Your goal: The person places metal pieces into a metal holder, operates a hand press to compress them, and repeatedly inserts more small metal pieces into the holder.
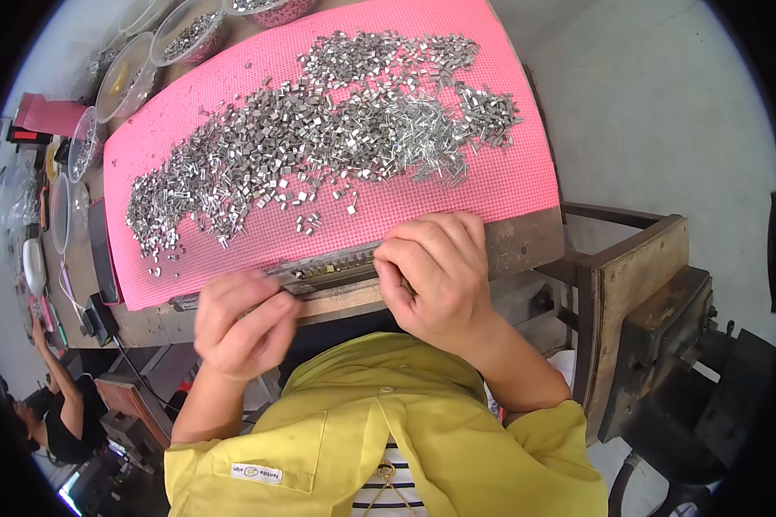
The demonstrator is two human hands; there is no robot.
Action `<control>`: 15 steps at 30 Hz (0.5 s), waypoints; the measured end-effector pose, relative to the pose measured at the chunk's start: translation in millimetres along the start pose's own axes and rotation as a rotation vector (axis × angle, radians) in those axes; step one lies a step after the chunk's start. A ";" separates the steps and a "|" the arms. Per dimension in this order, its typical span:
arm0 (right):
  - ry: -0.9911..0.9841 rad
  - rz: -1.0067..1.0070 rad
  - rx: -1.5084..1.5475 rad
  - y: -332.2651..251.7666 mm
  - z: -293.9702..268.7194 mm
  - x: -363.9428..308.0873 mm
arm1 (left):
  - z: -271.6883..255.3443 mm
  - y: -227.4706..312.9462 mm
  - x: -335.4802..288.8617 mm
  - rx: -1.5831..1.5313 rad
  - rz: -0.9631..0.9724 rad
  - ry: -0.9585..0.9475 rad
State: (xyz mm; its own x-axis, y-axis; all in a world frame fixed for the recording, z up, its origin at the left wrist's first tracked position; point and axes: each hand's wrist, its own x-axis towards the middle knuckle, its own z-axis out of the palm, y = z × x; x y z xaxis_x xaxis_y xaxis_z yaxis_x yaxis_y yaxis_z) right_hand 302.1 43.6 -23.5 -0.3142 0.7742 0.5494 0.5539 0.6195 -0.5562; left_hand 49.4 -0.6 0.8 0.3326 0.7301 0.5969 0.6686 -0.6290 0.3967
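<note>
A long, narrow metal strip fixture [332, 269] lies along the front edge of the table, with small metal and yellowish bits set along it. At its left part is my left hand [246, 326], slightly blurred, thumb and fingers drawn together; anything pinched there is too small to make out. My right hand [440, 280] rests at the fixture's right part with its fingers curled in, and they hide whatever they hold. Beyond both hands, a wide heap of small silvery metal pieces [267, 138] spreads over a pink mat [362, 215]. Thin metal pins [427, 138] lie at the heap's right.
Clear plastic tubs [128, 79] with metal parts line the mat's far left. A phone-like dark slab [103, 250] and a black adapter with a cord [101, 319] lie left. A wooden stand [634, 293] with dark machinery is at right. Another person [65, 409] sits lower left.
</note>
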 end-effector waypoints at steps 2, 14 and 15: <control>-0.043 0.068 0.019 -3.2 -2.0 2.1 | -16.5 -9.9 -21.5 0.036 0.016 0.018; -0.094 -0.030 -0.002 -21.5 11.8 14.6 | -59.8 -33.7 -84.5 0.326 -0.309 -0.019; -0.098 -0.040 -0.027 -21.6 12.5 15.7 | -59.2 -35.3 -84.9 0.326 -0.312 -0.012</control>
State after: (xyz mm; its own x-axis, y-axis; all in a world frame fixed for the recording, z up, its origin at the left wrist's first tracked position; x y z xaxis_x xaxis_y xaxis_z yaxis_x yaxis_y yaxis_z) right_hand 275.5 44.0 -10.6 -0.4102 0.7585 0.5064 0.5592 0.6478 -0.5173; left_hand -41.8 -56.2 -22.7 0.0886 0.8755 0.4750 0.9119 -0.2632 0.3151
